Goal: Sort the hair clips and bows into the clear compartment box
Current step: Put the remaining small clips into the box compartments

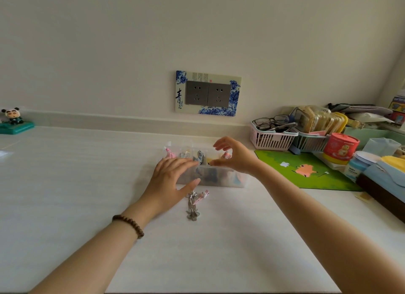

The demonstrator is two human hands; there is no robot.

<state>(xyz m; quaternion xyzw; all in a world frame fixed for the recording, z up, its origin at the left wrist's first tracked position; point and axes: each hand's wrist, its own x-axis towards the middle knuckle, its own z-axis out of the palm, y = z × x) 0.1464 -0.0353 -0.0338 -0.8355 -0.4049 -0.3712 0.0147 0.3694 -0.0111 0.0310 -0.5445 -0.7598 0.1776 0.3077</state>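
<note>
The clear compartment box [232,180] stands mid-table with several pink, blue and grey clips and bows inside. My left hand [169,179] lies against the box's left front corner, fingers straight over the rim and thumb on the front wall. My right hand [234,156] hovers over the box's right side, fingers and thumb arched apart, with nothing between them. Just in front of the box lie a pink hair clip [202,196] and silver clips [192,210] on the white table.
A green mat [306,169] lies right of the box. Behind it stand a pink basket [270,139] with glasses, a second basket of packets, a red tub [339,148] and other boxes. A panda figure [13,120] sits far left. A wall socket [208,93] is above.
</note>
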